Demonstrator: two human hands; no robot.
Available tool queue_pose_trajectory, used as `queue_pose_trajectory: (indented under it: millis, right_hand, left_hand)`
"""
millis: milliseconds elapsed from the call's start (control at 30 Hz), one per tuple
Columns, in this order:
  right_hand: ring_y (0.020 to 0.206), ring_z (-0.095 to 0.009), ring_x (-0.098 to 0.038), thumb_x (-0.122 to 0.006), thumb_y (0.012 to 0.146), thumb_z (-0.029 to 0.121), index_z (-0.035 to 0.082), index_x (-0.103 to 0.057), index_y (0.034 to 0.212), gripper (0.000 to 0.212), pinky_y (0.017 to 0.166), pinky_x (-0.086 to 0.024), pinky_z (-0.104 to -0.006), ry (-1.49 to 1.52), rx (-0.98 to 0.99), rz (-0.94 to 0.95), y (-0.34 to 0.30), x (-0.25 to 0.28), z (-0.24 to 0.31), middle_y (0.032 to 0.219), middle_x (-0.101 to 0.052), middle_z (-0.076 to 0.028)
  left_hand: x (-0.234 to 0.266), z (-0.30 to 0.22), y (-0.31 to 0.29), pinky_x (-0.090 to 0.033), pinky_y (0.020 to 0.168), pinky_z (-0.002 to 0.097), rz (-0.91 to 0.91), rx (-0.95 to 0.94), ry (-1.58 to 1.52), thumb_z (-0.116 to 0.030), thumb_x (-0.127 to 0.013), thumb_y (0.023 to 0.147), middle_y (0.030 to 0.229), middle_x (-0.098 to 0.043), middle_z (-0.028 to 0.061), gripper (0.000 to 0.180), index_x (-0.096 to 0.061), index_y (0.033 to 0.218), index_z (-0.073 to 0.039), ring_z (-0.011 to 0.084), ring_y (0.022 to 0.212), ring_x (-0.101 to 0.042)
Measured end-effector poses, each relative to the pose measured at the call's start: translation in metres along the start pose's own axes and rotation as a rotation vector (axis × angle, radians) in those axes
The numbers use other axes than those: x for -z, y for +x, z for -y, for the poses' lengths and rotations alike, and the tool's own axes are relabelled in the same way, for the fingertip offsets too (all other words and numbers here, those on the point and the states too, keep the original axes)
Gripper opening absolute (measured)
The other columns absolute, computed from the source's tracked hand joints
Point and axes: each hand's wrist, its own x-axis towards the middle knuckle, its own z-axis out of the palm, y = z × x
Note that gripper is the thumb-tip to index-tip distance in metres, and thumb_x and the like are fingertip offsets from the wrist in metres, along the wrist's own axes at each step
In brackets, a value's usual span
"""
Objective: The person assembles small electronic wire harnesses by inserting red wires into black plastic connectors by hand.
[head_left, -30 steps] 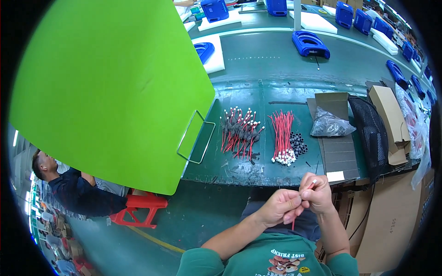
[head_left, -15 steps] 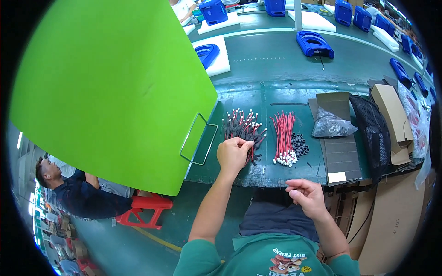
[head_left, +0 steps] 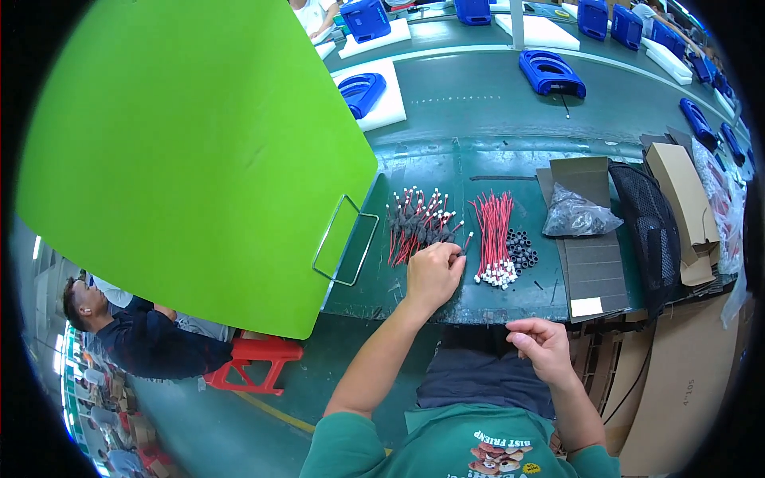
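My left hand (head_left: 436,276) is closed at the front of a pile of short red wires (head_left: 414,223) with white plugs and dark sleeves. Between its thumb and fingers is a wire lead (head_left: 467,242), its white plug pointing up and away. To the right lies a neat bundle of red wires (head_left: 494,227), white plugs toward me. Small black rings (head_left: 522,250) are heaped beside that bundle. My right hand (head_left: 546,349) hovers over the table's front edge, fingertips pinched together; anything held there is too small to make out.
A large green board (head_left: 199,159) with a wire handle rises on the left. Right of the rings are a clear bag (head_left: 580,213) on cardboard, a black mesh bag (head_left: 647,231) and boxes. Blue housings (head_left: 551,73) stand on the line beyond. A person (head_left: 143,338) sits at left.
My left hand has shifted right and slightly nearer me, from the pile's middle to its right front, with a wire lead in it. My right hand has moved slightly right and down.
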Motion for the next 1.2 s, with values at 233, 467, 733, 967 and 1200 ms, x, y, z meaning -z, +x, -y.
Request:
queue_pose_trajectory:
  millis: [233, 467, 733, 967, 1200]
  right_hand:
    - [0.061, -0.004, -0.052, -0.061, 0.08, 0.006, -0.001, -0.061, 0.097, 0.019, 0.053, -0.042, -0.0172, -0.001, 0.016, 0.008, -0.002, 0.001, -0.001, 0.075, -0.06, -0.001]
    - [0.06, -0.004, -0.052, -0.061, 0.08, 0.006, -0.001, -0.061, 0.097, 0.018, 0.053, -0.041, -0.0171, 0.012, 0.001, -0.012, -0.004, 0.006, -0.003, 0.075, -0.061, -0.002]
    - [0.061, -0.004, -0.052, -0.061, 0.08, 0.006, -0.001, -0.061, 0.097, 0.018, 0.054, -0.041, -0.017, 0.008, -0.023, -0.027, -0.005, 0.006, -0.005, 0.075, -0.061, -0.001]
    - [0.062, -0.004, -0.052, -0.06, 0.081, 0.007, 0.0, -0.061, 0.098, 0.019, 0.054, -0.042, -0.0174, 0.001, -0.024, 0.009, -0.005, 0.003, -0.007, 0.077, -0.061, -0.002]
    - [0.046, -0.006, -0.048, -0.052, 0.086, 0.009, -0.005, -0.058, 0.104, 0.024, 0.041, -0.039, -0.0166, 0.311, -0.096, -0.029, 0.008, -0.004, 0.008, 0.079, -0.065, -0.011]
  left_hand:
    - [0.005, 0.02, 0.016, -0.047, 0.057, 0.0391, -0.154, 0.01, 0.133, -0.012, -0.061, 0.074, 0.076, -0.059, 0.0118, 0.014, -0.059, 0.087, -0.005, 0.0302, 0.064, -0.059]
    - [0.009, 0.007, 0.016, -0.047, 0.059, 0.0417, -0.163, 0.043, 0.283, -0.013, -0.059, 0.076, 0.08, -0.058, 0.0127, 0.012, -0.059, 0.086, -0.006, 0.033, 0.067, -0.059]
    - [0.005, -0.026, -0.012, -0.046, 0.057, 0.032, 0.268, -0.025, -0.206, -0.009, -0.065, 0.071, 0.071, -0.06, 0.0127, 0.013, -0.065, 0.082, -0.002, 0.0262, 0.063, -0.059]
    - [0.0, -0.024, -0.023, -0.046, 0.054, 0.0294, 0.028, -0.152, -0.147, -0.008, -0.067, 0.071, 0.068, -0.061, 0.0121, 0.013, -0.065, 0.082, -0.001, 0.0208, 0.058, -0.058]
    - [0.02, -0.082, -0.077, -0.044, 0.046, 0.0227, -0.002, -0.071, -0.459, -0.002, -0.066, 0.073, 0.069, -0.062, 0.0089, 0.01, -0.065, 0.082, 0.0, 0.0119, 0.053, -0.057]
